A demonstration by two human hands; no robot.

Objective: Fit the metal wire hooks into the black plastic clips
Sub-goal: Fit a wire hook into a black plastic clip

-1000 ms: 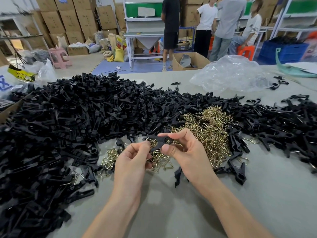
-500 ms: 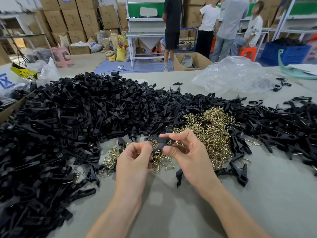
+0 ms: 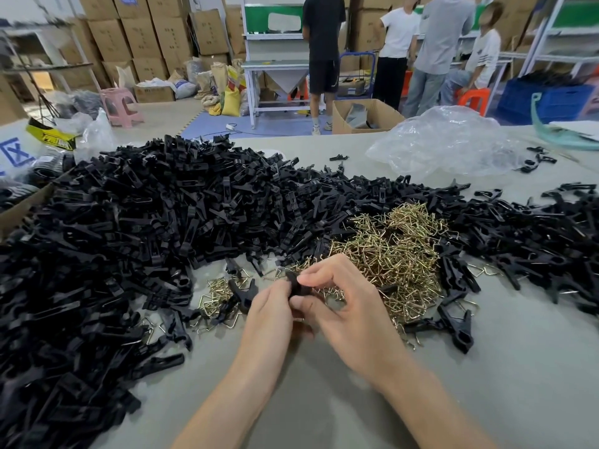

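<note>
Clip (image 3: 296, 284) between left hand (image 3: 270, 314), right hand (image 3: 351, 311), label (image 3: 52, 139) blurred

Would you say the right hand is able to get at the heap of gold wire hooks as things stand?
Probably yes: the heap of wire hooks lies just beyond the right hand with nothing between them, though that hand is busy, pinching a black clip together with the left hand.

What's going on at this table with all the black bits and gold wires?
A person is assembling clips by hand. The left hand and right hand pinch one black clip between them, over the table. A big pile of loose clips lies to the left, a heap of wire hooks just beyond the hands. The hands hide whether a hook is seated yet.
</note>
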